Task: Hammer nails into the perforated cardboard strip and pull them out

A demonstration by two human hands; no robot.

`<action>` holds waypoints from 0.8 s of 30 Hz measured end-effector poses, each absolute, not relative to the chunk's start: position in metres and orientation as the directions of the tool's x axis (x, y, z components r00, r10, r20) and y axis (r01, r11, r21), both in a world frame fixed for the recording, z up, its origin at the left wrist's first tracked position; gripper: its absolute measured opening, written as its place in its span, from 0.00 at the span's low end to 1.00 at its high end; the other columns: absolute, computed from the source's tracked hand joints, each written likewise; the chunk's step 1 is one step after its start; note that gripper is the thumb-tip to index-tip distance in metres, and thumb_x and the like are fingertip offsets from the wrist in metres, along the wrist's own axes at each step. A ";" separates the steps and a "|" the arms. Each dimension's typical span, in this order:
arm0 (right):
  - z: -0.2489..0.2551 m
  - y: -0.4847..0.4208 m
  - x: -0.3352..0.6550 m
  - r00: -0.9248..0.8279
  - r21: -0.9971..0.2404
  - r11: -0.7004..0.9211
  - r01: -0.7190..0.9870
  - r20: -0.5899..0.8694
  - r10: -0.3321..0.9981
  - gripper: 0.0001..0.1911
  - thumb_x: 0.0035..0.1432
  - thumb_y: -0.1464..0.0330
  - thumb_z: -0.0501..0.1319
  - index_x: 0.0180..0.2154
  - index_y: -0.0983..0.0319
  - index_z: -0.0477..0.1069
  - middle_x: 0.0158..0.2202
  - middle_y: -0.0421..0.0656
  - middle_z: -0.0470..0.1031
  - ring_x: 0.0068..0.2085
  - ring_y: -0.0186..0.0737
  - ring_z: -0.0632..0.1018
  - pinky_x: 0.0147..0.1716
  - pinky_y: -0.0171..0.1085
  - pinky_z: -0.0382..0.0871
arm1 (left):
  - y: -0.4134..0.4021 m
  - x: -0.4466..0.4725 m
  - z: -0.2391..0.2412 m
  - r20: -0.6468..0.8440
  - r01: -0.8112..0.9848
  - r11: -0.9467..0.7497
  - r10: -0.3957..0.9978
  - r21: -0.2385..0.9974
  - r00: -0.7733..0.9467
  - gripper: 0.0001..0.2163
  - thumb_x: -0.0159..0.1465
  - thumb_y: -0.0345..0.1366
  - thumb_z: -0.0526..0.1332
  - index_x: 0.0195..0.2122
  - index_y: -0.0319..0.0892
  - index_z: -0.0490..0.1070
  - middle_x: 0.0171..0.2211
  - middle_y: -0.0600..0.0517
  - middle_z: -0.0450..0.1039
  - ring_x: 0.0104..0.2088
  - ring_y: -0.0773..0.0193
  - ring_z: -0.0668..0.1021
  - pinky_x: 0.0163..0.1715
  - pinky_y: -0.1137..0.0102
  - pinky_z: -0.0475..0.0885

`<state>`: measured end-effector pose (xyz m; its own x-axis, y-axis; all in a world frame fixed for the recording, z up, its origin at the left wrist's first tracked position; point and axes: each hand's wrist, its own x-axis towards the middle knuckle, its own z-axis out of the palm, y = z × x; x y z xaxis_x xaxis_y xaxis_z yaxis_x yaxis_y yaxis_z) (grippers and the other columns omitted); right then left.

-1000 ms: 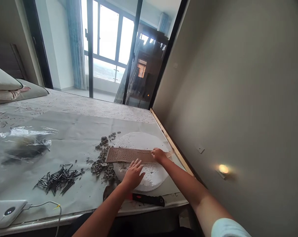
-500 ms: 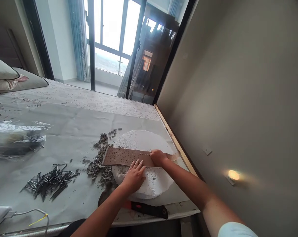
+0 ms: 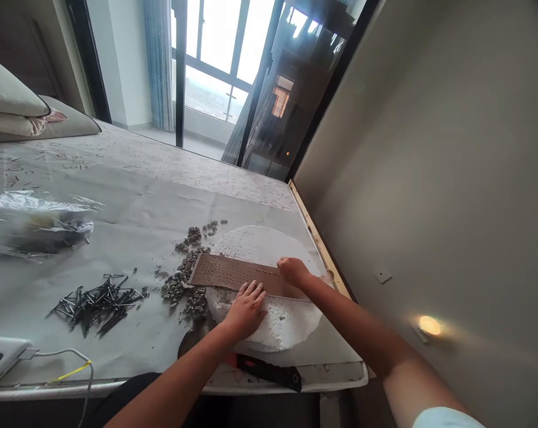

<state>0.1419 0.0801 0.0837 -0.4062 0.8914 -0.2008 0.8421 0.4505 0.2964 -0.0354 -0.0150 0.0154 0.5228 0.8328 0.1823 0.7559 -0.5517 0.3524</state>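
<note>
A brown strip [image 3: 233,274] with rows of small holes lies across a rough white foam disc [image 3: 269,239]. My left hand [image 3: 247,308] is open, its fingers spread over the strip's near edge and its palm over the foam. Above the strip, toward its right part, my right hand [image 3: 294,272] is closed with the fingers curled; what they hold, if anything, is hidden. Beside this fist a line of small raised spots runs along the strip. A tool's black and red handle [image 3: 273,373] lies near the front edge, partly behind my left forearm.
Broken grey gravel [image 3: 183,276] lies left of the foam. Farther left are a pile of dark nails [image 3: 100,304] and a clear plastic bag [image 3: 41,229]. A white power bank [image 3: 3,359] with a cable sits at the front left. A wooden rail [image 3: 317,232] and wall border the right.
The camera view has shifted, so the scene sits slightly higher and farther right. Both hands stay at the strip, left spread and right closed, with little visible movement against it.
</note>
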 end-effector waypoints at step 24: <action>0.067 0.082 0.151 -0.513 0.229 0.582 0.780 -0.299 0.805 0.14 0.60 0.75 0.48 0.43 0.65 0.69 0.42 0.51 0.75 0.42 0.43 0.76 0.38 0.35 0.66 | -0.015 -0.035 0.010 0.171 0.747 -0.558 0.827 0.360 0.536 0.23 0.60 0.39 0.53 0.57 0.39 0.61 0.61 0.44 0.55 0.62 0.51 0.54 0.60 0.54 0.45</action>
